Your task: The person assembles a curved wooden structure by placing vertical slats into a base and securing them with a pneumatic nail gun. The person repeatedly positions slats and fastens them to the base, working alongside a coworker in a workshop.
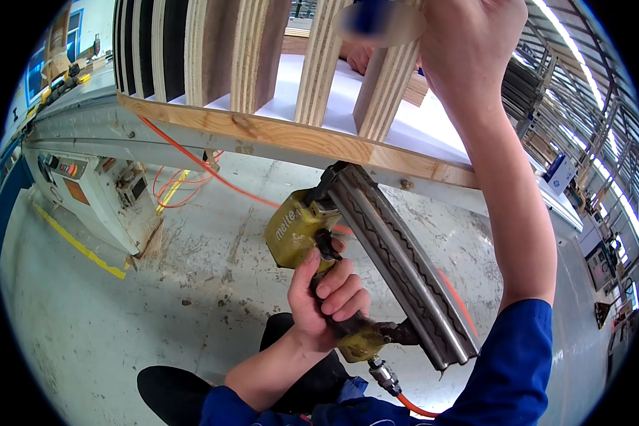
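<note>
Nearest is the right arm (508, 192) in a blue sleeve (508, 362). Its right hand (476, 50) is up by the wood strip (389, 92) on the right. I cannot tell if those fingers are apart or together. The left hand (330, 298) has its fingers wrapped around the handle of a nail gun (291, 234). The gun is in the near middle, its top just beside the front wood edge (248, 129) of a white board (287, 82). It is yellow and black and scuffed, with white letters on its side and a long silver nail holder (405, 263). An orange hose (415, 406) joins its bottom. Far off, behind the strips, is another person's hand (360, 59).
</note>
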The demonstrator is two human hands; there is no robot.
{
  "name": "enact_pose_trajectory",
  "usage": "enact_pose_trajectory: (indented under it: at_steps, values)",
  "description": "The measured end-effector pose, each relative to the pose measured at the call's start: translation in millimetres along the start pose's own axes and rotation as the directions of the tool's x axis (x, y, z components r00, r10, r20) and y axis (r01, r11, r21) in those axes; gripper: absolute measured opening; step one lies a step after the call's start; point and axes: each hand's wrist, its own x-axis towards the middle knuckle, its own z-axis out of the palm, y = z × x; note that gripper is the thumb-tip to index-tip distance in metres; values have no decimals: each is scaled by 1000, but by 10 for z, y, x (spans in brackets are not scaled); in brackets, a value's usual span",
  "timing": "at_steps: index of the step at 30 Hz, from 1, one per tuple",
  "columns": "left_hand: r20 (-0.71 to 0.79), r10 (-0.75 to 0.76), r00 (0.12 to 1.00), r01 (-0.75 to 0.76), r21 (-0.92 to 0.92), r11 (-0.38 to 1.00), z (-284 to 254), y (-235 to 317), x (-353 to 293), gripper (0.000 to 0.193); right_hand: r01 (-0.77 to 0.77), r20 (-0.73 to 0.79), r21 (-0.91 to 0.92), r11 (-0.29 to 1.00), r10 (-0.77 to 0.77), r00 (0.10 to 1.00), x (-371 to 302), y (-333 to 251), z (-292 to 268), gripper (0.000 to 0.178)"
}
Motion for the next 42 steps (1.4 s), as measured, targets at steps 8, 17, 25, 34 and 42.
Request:
enact_pose_trajectory:
  at_steps: [8,17,25,34,42]
  values:
    - [195,-13,981,33,-95,995,-19,-114,111,29,-237,117,131,963,222,968,-35,-505,24,19]
    - [237,-44,970,74,-120,990,-27,-123,152,31,-165,-48,-59,984,163,986,-66,-373,116,18]
    - [271,-84,959,123,-128,984,-36,-130,161,33,-134,-73,-85,987,128,989,-52,-276,84,17]
    - [245,-73,967,113,-151,982,-24,-183,62,34,-213,-72,-67,975,209,975,-73,-448,138,16]
    - [259,-68,963,121,-193,974,30,-200,74,34,-149,-42,-68,986,146,988,-68,-208,36,16]
